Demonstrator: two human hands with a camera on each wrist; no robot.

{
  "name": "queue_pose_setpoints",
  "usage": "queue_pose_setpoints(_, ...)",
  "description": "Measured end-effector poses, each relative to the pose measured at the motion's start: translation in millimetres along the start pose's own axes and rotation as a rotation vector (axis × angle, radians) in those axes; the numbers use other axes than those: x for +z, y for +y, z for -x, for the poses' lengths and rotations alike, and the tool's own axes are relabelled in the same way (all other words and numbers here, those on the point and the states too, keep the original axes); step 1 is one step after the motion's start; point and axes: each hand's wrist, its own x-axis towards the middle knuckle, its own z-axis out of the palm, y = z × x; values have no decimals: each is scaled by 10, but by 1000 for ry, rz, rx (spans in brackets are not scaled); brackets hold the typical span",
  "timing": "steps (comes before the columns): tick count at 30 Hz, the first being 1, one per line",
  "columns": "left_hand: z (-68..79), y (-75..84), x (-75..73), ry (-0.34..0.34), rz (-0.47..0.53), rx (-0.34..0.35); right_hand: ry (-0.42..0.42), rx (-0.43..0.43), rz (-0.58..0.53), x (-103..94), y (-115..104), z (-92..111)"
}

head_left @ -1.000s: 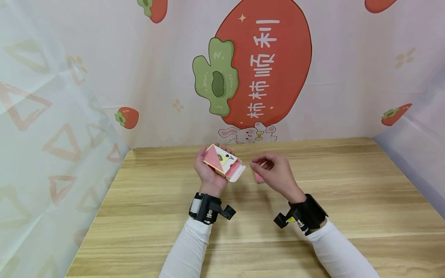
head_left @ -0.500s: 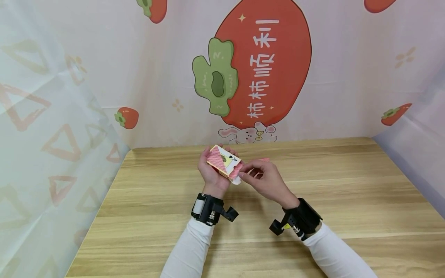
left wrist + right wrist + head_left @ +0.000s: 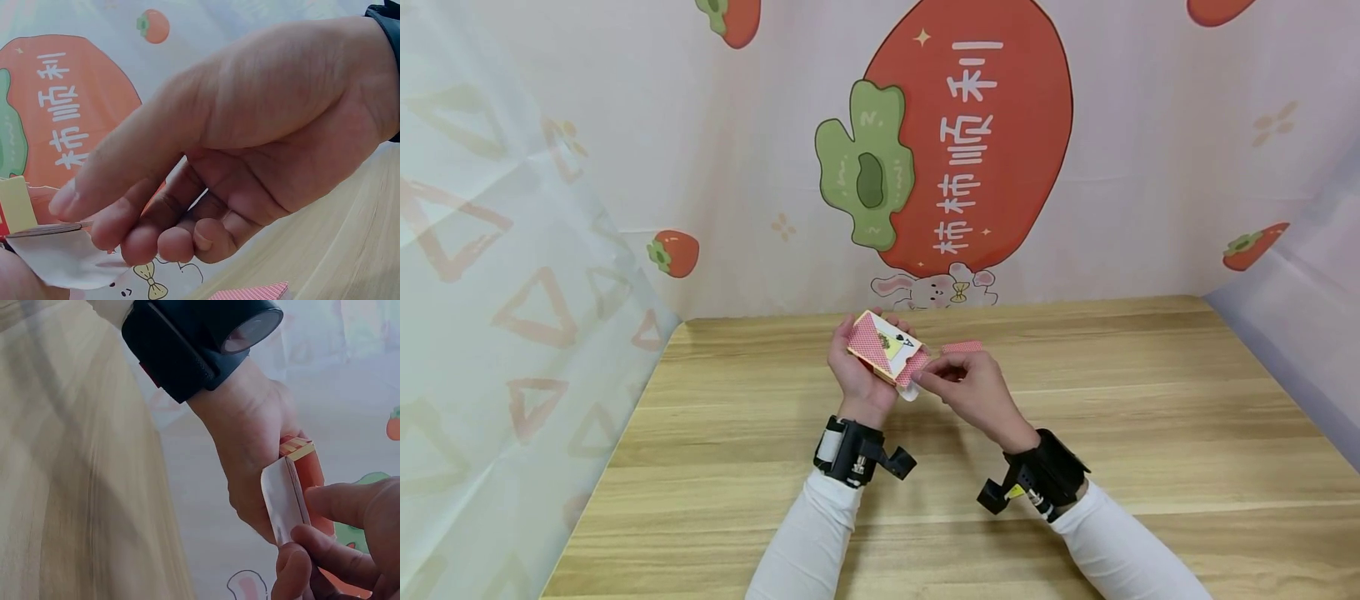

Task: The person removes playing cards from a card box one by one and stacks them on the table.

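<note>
My left hand (image 3: 859, 383) lies palm up above the table and holds a playing card box (image 3: 880, 340), red-patterned with an ace printed on its face. The box's mouth points right, and its white end flap (image 3: 69, 259) hangs out. Red-backed playing cards (image 3: 914, 364) show at that mouth. There my right hand (image 3: 973, 392) pinches a thin edge of cards between thumb and index finger, close against the flap, as the right wrist view also shows. How many cards it pinches is hidden.
A small red-backed stack of cards (image 3: 962, 346) lies on the wooden table (image 3: 737, 500) just beyond the right hand. Behind the table hangs a printed backdrop cloth (image 3: 1150, 167), with another cloth along the left side.
My right hand has moved left from over the stack on the table to the box's mouth, uncovering part of the stack. The left hand and box have shifted slightly right.
</note>
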Motion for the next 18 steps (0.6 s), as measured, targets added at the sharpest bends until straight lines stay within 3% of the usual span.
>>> queue_pose_setpoints(8, 8, -63, 21, -49, -28, -4, 29, 154, -96, 27, 8, -8)
queue_pose_setpoints(18, 25, -96, 38, -36, -34, -11, 85, 224, -212, 60, 36, -4)
